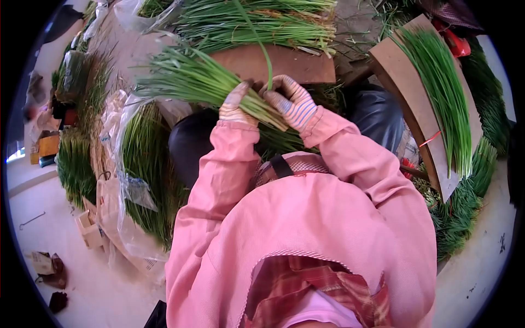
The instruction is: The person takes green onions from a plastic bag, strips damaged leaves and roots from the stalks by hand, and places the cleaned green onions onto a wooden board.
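My left hand, in a striped work glove with darkened fingertips, is wrapped round a bunch of green chives. The leafy tips of the bunch spread to the left, and its pale stem ends point down to the right, in front of my body. My right hand, gloved the same way, pinches a single long chive leaf that rises upward from the fingers. The fingers of both hands are close together near the stem ends. Just beyond them is the edge of a brown board.
A large pile of chives lies past the board. On the right, a slanted board carries a long chive bunch beside a red tie. Left of me, plastic-wrapped chives stand near a wooden box.
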Action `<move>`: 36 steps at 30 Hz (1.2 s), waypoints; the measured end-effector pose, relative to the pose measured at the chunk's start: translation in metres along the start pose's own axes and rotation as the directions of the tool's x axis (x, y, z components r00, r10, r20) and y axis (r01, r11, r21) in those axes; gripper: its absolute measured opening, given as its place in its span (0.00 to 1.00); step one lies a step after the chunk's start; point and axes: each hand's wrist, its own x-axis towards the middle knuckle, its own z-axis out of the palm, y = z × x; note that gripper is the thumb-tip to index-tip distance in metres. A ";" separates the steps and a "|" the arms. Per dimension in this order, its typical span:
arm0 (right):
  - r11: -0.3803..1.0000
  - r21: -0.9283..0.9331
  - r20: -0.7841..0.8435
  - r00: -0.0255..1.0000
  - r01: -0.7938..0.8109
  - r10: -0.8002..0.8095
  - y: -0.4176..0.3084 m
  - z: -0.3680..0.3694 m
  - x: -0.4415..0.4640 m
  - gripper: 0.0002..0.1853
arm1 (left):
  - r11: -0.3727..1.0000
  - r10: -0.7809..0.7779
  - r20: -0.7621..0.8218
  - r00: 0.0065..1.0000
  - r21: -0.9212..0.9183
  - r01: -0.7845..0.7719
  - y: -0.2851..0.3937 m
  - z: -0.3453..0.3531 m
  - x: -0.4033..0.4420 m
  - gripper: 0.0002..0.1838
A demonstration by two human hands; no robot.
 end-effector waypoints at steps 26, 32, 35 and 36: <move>-0.595 -0.789 0.117 0.989 0.151 0.096 -0.152 -0.093 0.141 0.10 | 0.933 0.332 0.402 0.853 -0.274 -0.233 0.082 -0.016 -0.006 0.13; -0.255 -0.967 -0.080 0.939 0.008 0.336 -0.122 -0.174 0.136 0.13 | 0.909 0.379 0.246 0.892 -0.280 -0.309 0.074 -0.016 -0.018 0.17; -0.594 -0.803 -0.227 0.903 0.038 0.364 -0.149 -0.146 0.125 0.15 | 0.899 0.406 0.224 0.886 -0.273 -0.343 0.078 -0.017 -0.024 0.21; -0.439 -0.894 -0.228 0.934 -0.089 0.275 -0.168 -0.135 0.127 0.15 | 0.896 0.408 0.212 0.888 -0.282 -0.344 0.077 -0.022 -0.026 0.21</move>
